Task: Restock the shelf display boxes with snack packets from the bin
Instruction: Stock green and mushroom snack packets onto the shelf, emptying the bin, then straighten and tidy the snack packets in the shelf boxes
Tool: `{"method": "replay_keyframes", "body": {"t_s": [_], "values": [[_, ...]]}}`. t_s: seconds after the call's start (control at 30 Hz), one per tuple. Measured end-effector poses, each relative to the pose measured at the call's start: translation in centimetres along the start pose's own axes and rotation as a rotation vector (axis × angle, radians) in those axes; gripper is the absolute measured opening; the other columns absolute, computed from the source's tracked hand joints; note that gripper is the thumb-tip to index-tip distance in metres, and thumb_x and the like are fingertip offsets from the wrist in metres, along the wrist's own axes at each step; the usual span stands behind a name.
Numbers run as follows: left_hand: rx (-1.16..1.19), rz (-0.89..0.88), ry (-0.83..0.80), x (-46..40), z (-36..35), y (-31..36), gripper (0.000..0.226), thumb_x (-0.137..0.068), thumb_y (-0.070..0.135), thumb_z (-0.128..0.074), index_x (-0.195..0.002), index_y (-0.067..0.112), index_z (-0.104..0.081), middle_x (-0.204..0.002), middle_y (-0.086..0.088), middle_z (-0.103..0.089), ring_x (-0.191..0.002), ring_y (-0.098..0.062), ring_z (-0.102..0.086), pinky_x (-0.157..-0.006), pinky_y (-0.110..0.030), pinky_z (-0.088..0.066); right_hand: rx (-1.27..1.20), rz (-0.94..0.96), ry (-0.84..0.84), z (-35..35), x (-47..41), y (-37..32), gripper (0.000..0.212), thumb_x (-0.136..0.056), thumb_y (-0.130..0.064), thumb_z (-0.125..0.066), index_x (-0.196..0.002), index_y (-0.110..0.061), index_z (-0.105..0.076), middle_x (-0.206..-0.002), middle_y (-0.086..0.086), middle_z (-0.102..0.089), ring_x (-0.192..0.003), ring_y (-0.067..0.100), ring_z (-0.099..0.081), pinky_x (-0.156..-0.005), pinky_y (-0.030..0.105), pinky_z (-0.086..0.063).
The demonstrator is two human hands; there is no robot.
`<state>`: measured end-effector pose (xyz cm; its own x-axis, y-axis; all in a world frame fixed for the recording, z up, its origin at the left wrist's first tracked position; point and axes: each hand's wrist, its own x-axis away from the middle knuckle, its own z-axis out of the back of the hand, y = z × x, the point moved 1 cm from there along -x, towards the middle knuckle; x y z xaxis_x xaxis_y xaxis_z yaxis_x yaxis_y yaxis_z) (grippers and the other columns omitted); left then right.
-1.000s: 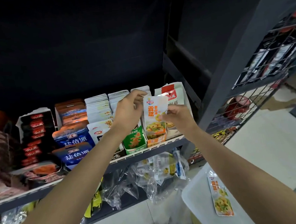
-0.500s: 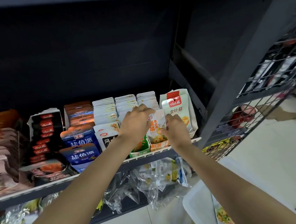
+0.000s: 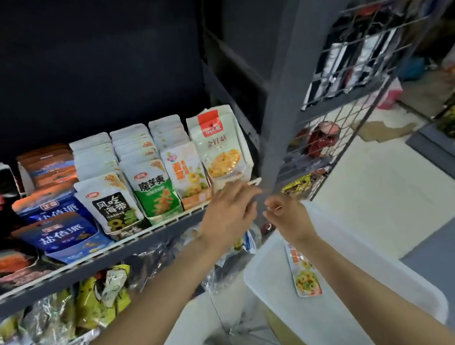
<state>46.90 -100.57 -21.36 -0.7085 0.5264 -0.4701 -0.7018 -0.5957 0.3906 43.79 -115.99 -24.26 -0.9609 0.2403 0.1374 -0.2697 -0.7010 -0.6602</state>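
An orange-and-white snack packet (image 3: pixel 185 174) stands at the front of its display box (image 3: pixel 197 200) on the shelf, between a green packet (image 3: pixel 153 190) and a taller white packet (image 3: pixel 219 142). My left hand (image 3: pixel 229 214) hovers just in front of the shelf edge below that box, fingers relaxed and holding nothing. My right hand (image 3: pixel 285 215) is beside it to the right, fingers loosely curled, also holding nothing. One more orange-and-white packet (image 3: pixel 304 272) lies in the white bin (image 3: pixel 358 279) below my right forearm.
The grey shelf (image 3: pixel 95 263) carries rows of blue, black and brown snack boxes to the left. A grey upright post (image 3: pixel 285 115) and a wire mesh rack (image 3: pixel 351 75) stand right of the shelf. Bagged goods fill the shelf below.
The packet that both hands were pushing into the box now stands in it. Both hands have let go and drawn back down and to the right, off the shelf.
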Motion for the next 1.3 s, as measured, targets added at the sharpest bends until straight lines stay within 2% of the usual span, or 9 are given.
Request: {"method": "replay_keyframes", "body": {"t_s": [0.17,0.3,0.47,0.57,0.67,0.77,0.87,1.07,1.3], "values": [[0.32,0.268,-0.442,3.2,-7.6,5.1,0.03,-0.089,0.01,-0.049,-0.118,0.015,-0.058,-0.112,-0.004,-0.056,-0.1,-0.024,-0.057,-0.08,-0.032,-0.045,0.013,-0.292,-0.059,-1.2,3.9,9.8,0.029,-0.086,-0.014,-0.059,-0.114,-0.006,-0.057,-0.112,0.012,-0.063,-0.106,0.029,-0.058,-0.086,0.03,-0.041],[0.331,0.529,-0.804,4.7,-13.8,7.1,0.039,-0.092,0.01,-0.046,-0.13,0.004,-0.043,-0.118,-0.016,-0.056,-0.109,-0.031,-0.054,-0.081,-0.031,-0.04,-0.035,-0.485,-0.078,-2.2,6.7,15.6,0.039,-0.088,-0.013,-0.057,-0.126,-0.011,-0.051,-0.123,0.014,-0.058,-0.113,0.027,-0.055,-0.088,0.027,-0.04],[0.32,0.922,-0.984,6.1,-20.0,7.3,0.041,-0.09,0.019,-0.05,-0.127,0.002,-0.046,-0.123,-0.014,-0.056,-0.108,-0.031,-0.056,-0.081,-0.031,-0.047,-0.155,-0.623,-0.181,-3.4,7.9,19.8,0.053,-0.089,-0.016,-0.056,-0.139,-0.015,-0.037,-0.132,0.014,-0.051,-0.115,0.027,-0.052,-0.09,0.031,-0.043],[0.383,1.193,-0.85,6.7,-22.0,7.2,0.035,-0.088,0.015,-0.056,-0.12,0.001,-0.056,-0.119,-0.014,-0.06,-0.109,-0.031,-0.058,-0.084,-0.03,-0.048,-0.353,-0.702,-0.21,-4.3,7.4,20.9,0.055,-0.088,-0.014,-0.058,-0.139,-0.014,-0.037,-0.129,0.011,-0.055,-0.109,0.026,-0.056,-0.095,0.038,-0.047],[0.438,1.286,-0.739,7.2,-23.0,6.6,0.039,-0.079,0.015,-0.064,-0.114,0.001,-0.058,-0.114,-0.016,-0.064,-0.103,-0.031,-0.062,-0.084,-0.034,-0.052,-0.489,-0.787,-0.192,-5.1,6.9,21.6,0.048,-0.085,-0.015,-0.063,-0.13,-0.01,-0.047,-0.121,0.013,-0.057,-0.108,0.031,-0.059,-0.094,0.045,-0.049],[0.496,1.228,-0.739,7.7,-23.0,6.7,0.029,-0.075,0.009,-0.066,-0.104,0.006,-0.066,-0.107,-0.015,-0.068,-0.094,-0.026,-0.064,-0.081,-0.034,-0.054,-0.544,-0.755,-0.163,-5.1,7.1,22.0,0.017,-0.084,-0.02,-0.067,-0.097,-0.014,-0.057,-0.108,0.015,-0.062,-0.097,0.032,-0.064,-0.088,0.047,-0.052],[0.461,1.047,-0.675,6.8,-20.4,8.2,0.017,-0.082,0.007,-0.062,-0.098,0.007,-0.065,-0.102,-0.009,-0.067,-0.094,-0.024,-0.061,-0.082,-0.032,-0.048,-0.539,-0.656,-0.121,-3.2,7.3,21.3,0.023,-0.084,-0.014,-0.067,-0.074,-0.019,-0.046,-0.087,0.014,-0.06,-0.077,0.027,-0.059,-0.064,0.033,-0.049],[0.368,0.792,-0.365,4.6,-13.0,8.1,0.011,-0.086,0.01,-0.06,-0.096,0.005,-0.059,-0.093,-0.005,-0.065,-0.084,-0.022,-0.062,-0.076,-0.033,-0.05,-0.431,-0.249,-0.047,1.1,5.3,14.8,0.019,-0.083,-0.017,-0.068,-0.074,-0.024,-0.052,-0.076,-0.004,-0.06,-0.071,0.018,-0.057,-0.072,0.036,-0.048],[0.286,0.718,-0.012,3.0,-2.3,4.9,0.021,-0.089,0.012,-0.061,-0.109,0.008,-0.061,-0.1,-0.006,-0.067,-0.085,-0.018,-0.062,-0.075,-0.031,-0.05,-0.334,0.195,-0.083,2.8,2.4,2.4,0.014,-0.092,-0.017,-0.057,-0.09,-0.005,-0.051,-0.078,0.004,-0.062,-0.076,0.023,-0.061,-0.072,0.043,-0.054]]}}
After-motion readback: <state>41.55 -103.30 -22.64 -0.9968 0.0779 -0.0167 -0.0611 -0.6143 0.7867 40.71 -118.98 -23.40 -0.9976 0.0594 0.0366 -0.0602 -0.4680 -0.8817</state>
